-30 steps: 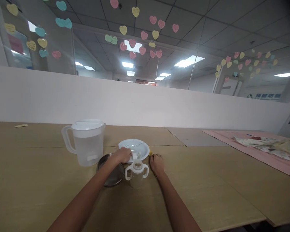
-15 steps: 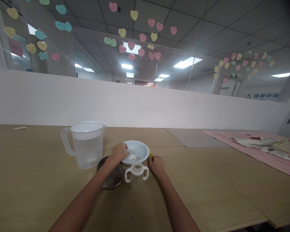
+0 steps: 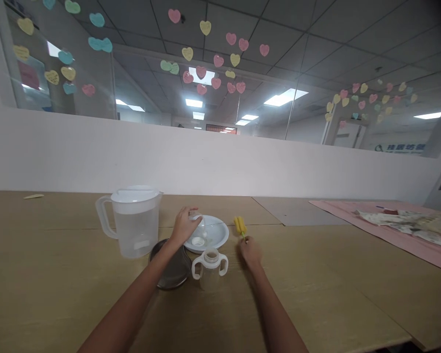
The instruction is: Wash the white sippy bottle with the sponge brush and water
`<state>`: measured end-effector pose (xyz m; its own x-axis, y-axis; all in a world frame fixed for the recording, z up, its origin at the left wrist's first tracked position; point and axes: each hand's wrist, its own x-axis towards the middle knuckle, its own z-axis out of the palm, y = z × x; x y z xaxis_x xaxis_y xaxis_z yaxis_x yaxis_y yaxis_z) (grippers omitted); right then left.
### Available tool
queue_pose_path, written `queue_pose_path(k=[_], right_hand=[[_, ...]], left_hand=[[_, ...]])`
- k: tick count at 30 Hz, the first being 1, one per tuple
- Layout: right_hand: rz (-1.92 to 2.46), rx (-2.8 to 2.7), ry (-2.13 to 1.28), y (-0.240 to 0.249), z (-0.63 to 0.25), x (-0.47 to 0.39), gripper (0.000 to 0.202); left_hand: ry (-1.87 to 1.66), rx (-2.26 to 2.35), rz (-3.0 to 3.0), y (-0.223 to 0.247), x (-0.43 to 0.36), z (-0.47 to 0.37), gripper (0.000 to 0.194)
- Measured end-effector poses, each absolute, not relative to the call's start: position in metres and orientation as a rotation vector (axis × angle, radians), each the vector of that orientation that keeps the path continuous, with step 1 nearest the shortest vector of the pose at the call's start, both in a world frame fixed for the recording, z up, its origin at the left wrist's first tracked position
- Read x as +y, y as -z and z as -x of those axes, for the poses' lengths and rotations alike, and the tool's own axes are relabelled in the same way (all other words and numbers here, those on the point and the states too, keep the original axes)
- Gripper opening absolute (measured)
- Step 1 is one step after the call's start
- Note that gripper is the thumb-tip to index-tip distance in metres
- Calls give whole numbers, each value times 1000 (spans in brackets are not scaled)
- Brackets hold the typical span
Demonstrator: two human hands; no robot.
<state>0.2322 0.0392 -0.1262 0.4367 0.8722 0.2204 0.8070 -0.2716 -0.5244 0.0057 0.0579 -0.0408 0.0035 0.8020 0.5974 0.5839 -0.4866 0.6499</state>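
While my R grip (image 3: 251, 252) is wrapped round a foam-headed yellow brush (image 3: 240, 225), ctr-right, my L grip (image 3: 183, 228) half-curls round a clear plastic piece (image 3: 195, 215) above the round white bowl (image 3: 217, 230), ctr; two-handled bottle (image 3: 209, 275) in front.

white wall (image 3: 220, 164) | glass window (image 3: 268, 110) | lit ceiling panels (image 3: 285, 97) | brown table (image 3: 316, 284)

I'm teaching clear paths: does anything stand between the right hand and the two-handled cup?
Nothing visible does. The right hand, holding the yellow brush, is right of the cup; the plate lies behind it.
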Motion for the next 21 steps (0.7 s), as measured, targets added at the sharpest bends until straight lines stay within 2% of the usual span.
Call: queue_pose_path(k=[6,11,15,21], right_hand=[[2047,-1363,-147,122,-234,37,36],[1955,-1376,-84,113,-223,34,40],[1709,-1553,24,109,-209,28,39],[1504,-1689,112,107,-198,22,39]], left_hand=[[-1592,1243,-1747,46,64,-17,35],[-1711,1193,-1622,49,68,-15,48],[-1772,1042,-1643,47,69,-13,39],[-1630,876,-1757,39,59,-14,24]])
